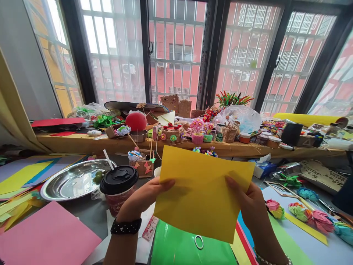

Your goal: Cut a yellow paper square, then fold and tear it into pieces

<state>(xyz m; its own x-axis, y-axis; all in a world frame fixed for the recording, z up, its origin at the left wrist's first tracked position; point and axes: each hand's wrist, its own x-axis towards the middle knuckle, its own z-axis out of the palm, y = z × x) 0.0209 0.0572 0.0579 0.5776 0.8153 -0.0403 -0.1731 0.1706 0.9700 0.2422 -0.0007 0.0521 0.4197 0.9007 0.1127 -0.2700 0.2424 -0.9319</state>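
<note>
A flat sheet of yellow paper (202, 198) is held up in front of me, over a shiny green surface (171, 246). At its left edge, my left hand (145, 197) grips it with the thumb on the near face and the other fingers hidden behind. My right hand (249, 204) pinches the right side the same way, thumb on the front. Below the sheet, a small white ring (199, 242) lies on the green surface. A small patterned pink item (150, 227) rests beside that surface, near my left wrist.
To the left stand a lidded cup (118, 184) with a straw, a steel tray (74, 184) and pink paper (49, 235). Folded paper flowers (321, 221) and a yellow strip (306, 228) lie at right. Crafts crowd the windowsill (116, 146) behind.
</note>
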